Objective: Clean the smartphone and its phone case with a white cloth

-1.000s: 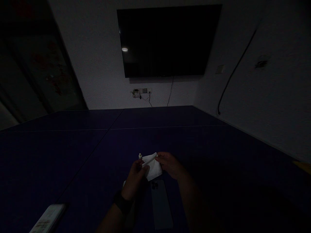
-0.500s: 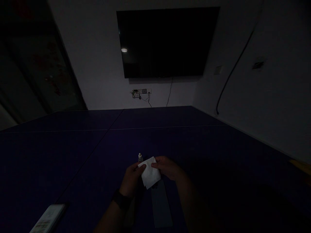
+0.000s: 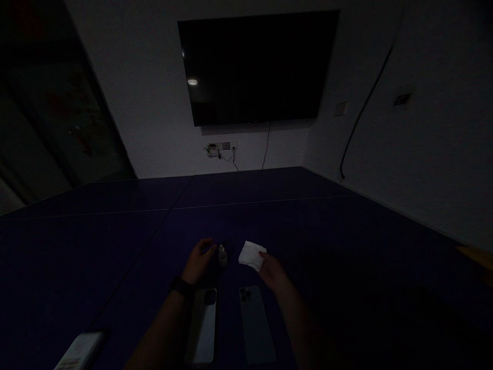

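Between the thumb and fingers of my right hand (image 3: 271, 271) is a folded white tissue (image 3: 252, 255), held above the dark blue table (image 3: 154, 267). My left hand (image 3: 199, 261) is empty, with thumb and fingers apart, just left of a small upright dropper bottle (image 3: 222, 256) with a pale tip. Below the hands a smartphone (image 3: 257, 326) lies with its camera lenses facing up. Beside it on the left is a pale phone case (image 3: 204, 324) with a camera cutout, partly hidden by my left forearm.
A white box or booklet (image 3: 80, 352) lies at the lower left. A yellow object (image 3: 475, 262) is at the right edge. Beyond the table a large television (image 3: 258, 69) hangs on the wall above sockets (image 3: 220, 148), and a dark cable (image 3: 365, 103) hangs at the right.
My left hand has let go of the tissue and moved left, beside the bottle. My right hand has carried the tissue slightly up and right, uncovering the phone's lenses.
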Tool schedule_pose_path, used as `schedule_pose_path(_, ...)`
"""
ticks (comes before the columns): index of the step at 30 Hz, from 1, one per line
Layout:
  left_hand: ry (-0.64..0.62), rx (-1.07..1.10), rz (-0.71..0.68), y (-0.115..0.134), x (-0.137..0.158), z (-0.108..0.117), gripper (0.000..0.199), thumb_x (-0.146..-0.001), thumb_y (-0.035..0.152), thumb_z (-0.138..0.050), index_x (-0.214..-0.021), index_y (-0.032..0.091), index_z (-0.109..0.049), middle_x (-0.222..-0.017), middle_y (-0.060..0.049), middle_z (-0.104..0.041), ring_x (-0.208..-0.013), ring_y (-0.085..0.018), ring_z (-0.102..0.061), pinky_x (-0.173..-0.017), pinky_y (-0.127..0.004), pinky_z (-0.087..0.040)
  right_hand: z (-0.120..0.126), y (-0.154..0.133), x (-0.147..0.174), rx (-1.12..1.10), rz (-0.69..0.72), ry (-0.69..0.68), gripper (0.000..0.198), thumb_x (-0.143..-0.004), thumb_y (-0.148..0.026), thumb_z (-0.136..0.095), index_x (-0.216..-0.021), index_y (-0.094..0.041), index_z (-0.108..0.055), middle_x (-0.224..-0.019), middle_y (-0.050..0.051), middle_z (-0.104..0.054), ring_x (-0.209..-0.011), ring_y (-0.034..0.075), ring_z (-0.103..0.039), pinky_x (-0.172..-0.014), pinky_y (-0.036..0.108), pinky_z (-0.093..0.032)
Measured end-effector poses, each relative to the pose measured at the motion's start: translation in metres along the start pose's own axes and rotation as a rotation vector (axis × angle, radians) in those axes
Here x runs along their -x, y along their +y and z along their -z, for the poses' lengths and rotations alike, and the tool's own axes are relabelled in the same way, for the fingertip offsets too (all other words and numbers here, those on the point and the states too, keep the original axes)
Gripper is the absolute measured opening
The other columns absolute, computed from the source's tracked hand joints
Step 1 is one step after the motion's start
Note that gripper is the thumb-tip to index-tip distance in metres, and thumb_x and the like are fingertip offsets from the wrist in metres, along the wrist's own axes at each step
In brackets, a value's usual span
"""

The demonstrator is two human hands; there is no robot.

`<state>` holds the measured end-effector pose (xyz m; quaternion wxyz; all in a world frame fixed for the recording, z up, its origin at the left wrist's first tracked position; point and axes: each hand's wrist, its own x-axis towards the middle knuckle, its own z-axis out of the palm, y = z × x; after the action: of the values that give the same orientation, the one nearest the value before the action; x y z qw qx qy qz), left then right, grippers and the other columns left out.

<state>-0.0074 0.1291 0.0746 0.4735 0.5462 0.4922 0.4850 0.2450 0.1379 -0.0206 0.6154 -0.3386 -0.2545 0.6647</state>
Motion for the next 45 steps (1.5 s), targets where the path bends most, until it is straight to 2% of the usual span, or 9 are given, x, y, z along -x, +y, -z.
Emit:
schedule_pose_path(6,-0.159,-0.075,0.022,-0.011,-0.007,-0.009,0.027,-0.098,0.032,-0.064,-0.12,0.016,-0.063,-0.122,-0.009,-0.065,-0.104,-0.023,-0.066,-0.089,-0.043,-0.057,0.004,0.007,-0.009,-0.045,-0.042,-0.021,0.016,-0.074,-0.027,-0.067,-0.089,-0.021,-0.067,-0.087,0.01,-0.077,-0.097,0.032,-0.073,-0.086,0.047,-0.056)
schedule_pose_path(13,-0.157,-0.222,-0.039,-0.013,-0.016,-0.008,0.027,-0.098,0.034,-0.064,-0.12,0.016,-0.063,-0.122,-0.008,-0.065,-0.104,-0.024,-0.066,-0.089,-0.044,-0.057,0.006,0.013,-0.016,-0.107,-0.117,-0.061,0.014,-0.081,-0.026,-0.065,-0.093,-0.018,-0.068,-0.085,0.011,-0.077,-0.089,0.03,-0.075,-0.081,0.045,-0.058)
schedule_pose_path(22,-0.004,-0.273,-0.243,0.03,-0.012,-0.003,0.027,-0.094,0.04,-0.068,-0.107,0.016,-0.07,-0.116,-0.008,-0.071,-0.113,-0.026,-0.064,-0.104,-0.05,-0.046,0.007,0.014,-0.019,-0.207,-0.15,-0.052,0.016,-0.09,-0.016,-0.055,-0.099,-0.015,-0.068,-0.089,0.009,-0.079,-0.081,0.023,-0.076,-0.079,0.037,-0.059)
schedule_pose_path(25,0.034,-0.247,-0.292,0.046,-0.013,-0.01,0.032,-0.091,0.049,-0.069,-0.106,0.02,-0.073,-0.116,-0.009,-0.073,-0.113,-0.027,-0.064,-0.106,-0.045,-0.045,0.008,0.014,-0.021,-0.23,-0.159,-0.049,0.017,-0.091,-0.016,-0.054,-0.101,-0.016,-0.068,-0.089,0.009,-0.079,-0.083,0.023,-0.076,-0.08,0.037,-0.058)
schedule_pose_path(28,-0.004,-0.226,-0.315,0.054,-0.019,-0.024,0.033,-0.091,0.049,-0.069,-0.105,0.019,-0.073,-0.113,-0.009,-0.074,-0.11,-0.026,-0.066,-0.102,-0.043,-0.049,0.007,0.015,-0.023,-0.248,-0.17,-0.045,0.018,-0.092,-0.017,-0.054,-0.104,-0.015,-0.068,-0.089,0.008,-0.079,-0.084,0.023,-0.076,-0.082,0.037,-0.058)
schedule_pose_path(31,-0.072,-0.235,-0.317,0.051,-0.03,-0.042,0.029,-0.097,0.038,-0.066,-0.114,0.015,-0.066,-0.115,-0.008,-0.069,-0.105,-0.024,-0.067,-0.095,-0.047,-0.054,0.006,0.014,-0.025,-0.259,-0.182,-0.046,0.022,-0.092,-0.017,-0.054,-0.109,-0.014,-0.068,-0.093,0.009,-0.079,-0.087,0.023,-0.076,-0.084,0.038,-0.058)
schedule_pose_path(34,-0.125,-0.258,-0.298,0.038,-0.043,-0.059,0.029,-0.099,0.035,-0.064,-0.12,0.016,-0.063,-0.12,-0.009,-0.066,-0.102,-0.023,-0.067,-0.089,-0.044,-0.057,0.004,0.013,-0.025,-0.264,-0.188,-0.049,0.025,-0.092,-0.017,-0.053,-0.112,-0.014,-0.068,-0.095,0.009,-0.079,-0.088,0.023,-0.076,-0.085,0.038,-0.057)
schedule_pose_path(40,-0.114,-0.322,-0.266,0.01,-0.059,-0.083,0.031,-0.099,0.035,-0.063,-0.124,0.017,-0.061,-0.123,-0.009,-0.064,-0.103,-0.023,-0.066,-0.087,-0.043,-0.058,0.001,0.01,-0.023,-0.264,-0.185,-0.046,0.024,-0.092,-0.019,-0.054,-0.11,-0.014,-0.069,-0.092,0.009,-0.079,-0.086,0.023,-0.076,-0.083,0.037,-0.058)
schedule_pose_path(45,-0.12,-0.38,-0.262,0.007,-0.059,-0.091,0.031,-0.099,0.035,-0.063,-0.124,0.017,-0.061,-0.123,-0.009,-0.064,-0.103,-0.024,-0.066,-0.088,-0.044,-0.058,-0.001,0.01,-0.022,-0.258,-0.173,-0.037,0.023,-0.094,-0.023,-0.052,-0.106,-0.013,-0.07,-0.092,0.01,-0.079,-0.085,0.024,-0.076,-0.082,0.038,-0.058)
